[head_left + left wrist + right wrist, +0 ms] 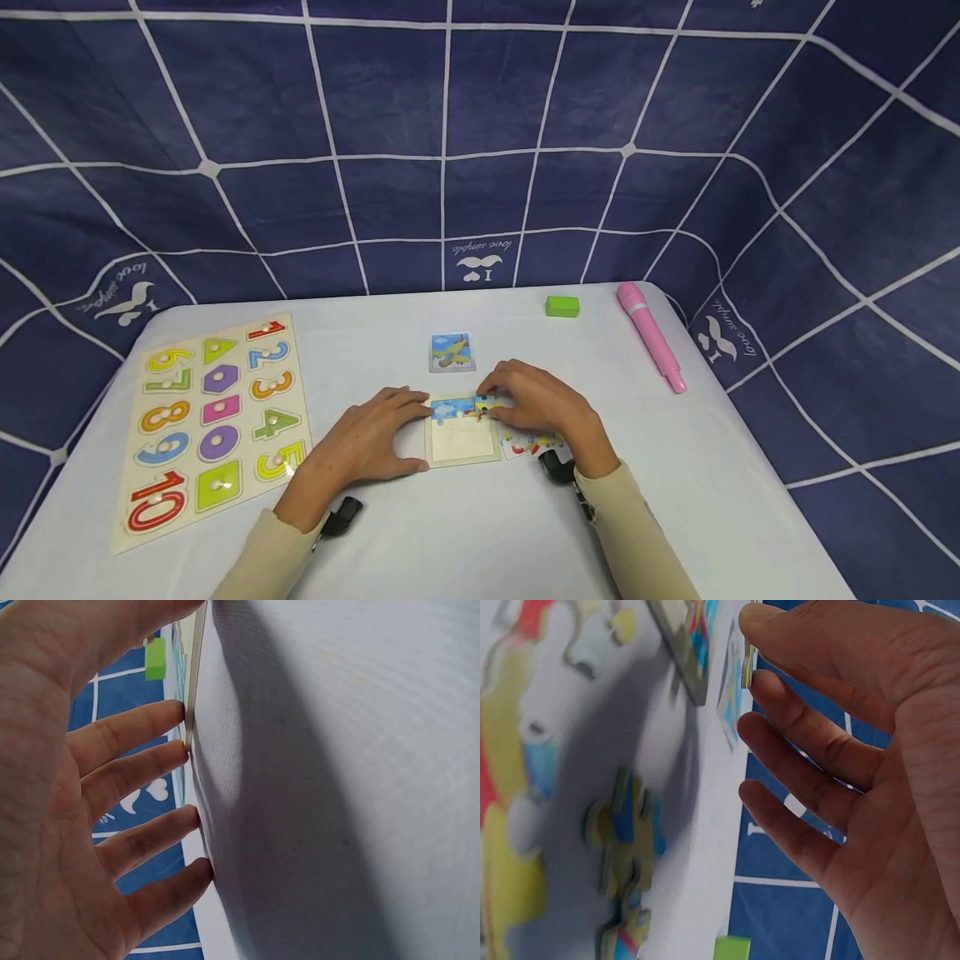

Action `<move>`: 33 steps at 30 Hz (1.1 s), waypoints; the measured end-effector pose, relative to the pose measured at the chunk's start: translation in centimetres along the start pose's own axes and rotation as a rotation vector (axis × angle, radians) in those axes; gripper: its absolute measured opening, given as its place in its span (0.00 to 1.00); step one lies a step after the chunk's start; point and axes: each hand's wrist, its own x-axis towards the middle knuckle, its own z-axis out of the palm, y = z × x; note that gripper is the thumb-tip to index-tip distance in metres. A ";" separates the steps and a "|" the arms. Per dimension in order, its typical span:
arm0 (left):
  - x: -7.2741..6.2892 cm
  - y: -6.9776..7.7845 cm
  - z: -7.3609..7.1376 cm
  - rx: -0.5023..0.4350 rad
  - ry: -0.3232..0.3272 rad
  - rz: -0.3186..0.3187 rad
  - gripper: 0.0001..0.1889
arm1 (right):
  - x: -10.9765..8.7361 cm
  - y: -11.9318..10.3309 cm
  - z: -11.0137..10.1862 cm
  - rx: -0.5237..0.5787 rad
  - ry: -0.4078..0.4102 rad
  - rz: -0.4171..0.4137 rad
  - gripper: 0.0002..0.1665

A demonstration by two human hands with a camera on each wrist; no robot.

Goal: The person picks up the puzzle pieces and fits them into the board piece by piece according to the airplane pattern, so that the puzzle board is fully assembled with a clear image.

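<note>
Narrowly, right hand [542,405] pinches piece [484,403]; left [369,437] touches board [462,442].

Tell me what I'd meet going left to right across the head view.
Number-and-shape board → left hand → puzzle tray → right hand → pink microphone-shaped stick.

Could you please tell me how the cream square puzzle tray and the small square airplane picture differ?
The cream square puzzle tray is larger than the small square airplane picture. The tray is mostly bare inside; the picture shows a whole yellow airplane. Both look square.
</note>
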 end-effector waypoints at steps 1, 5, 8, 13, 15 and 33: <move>0.0 0.0 0.0 -0.001 0.001 0.000 0.41 | 0.1 -0.1 0.0 -0.001 0.001 -0.004 0.18; 0.0 -0.1 0.0 -0.001 0.002 0.001 0.41 | 0.5 -0.5 0.1 -0.006 0.001 -0.014 0.18; 0.0 -0.1 0.1 0.000 0.005 0.003 0.41 | 0.6 -0.6 0.2 -0.008 0.001 -0.022 0.18; 0.0 -0.2 0.1 -0.011 0.007 0.002 0.41 | 0.9 -1.0 0.8 -0.016 -0.014 -0.039 0.17; 0.0 -0.2 0.2 -0.013 0.006 0.001 0.41 | 0.9 -1.3 1.1 -0.025 -0.016 -0.053 0.17; -0.1 -0.3 0.1 -0.015 0.018 0.009 0.40 | 1.8 -3.1 3.1 -0.100 -0.014 -0.215 0.11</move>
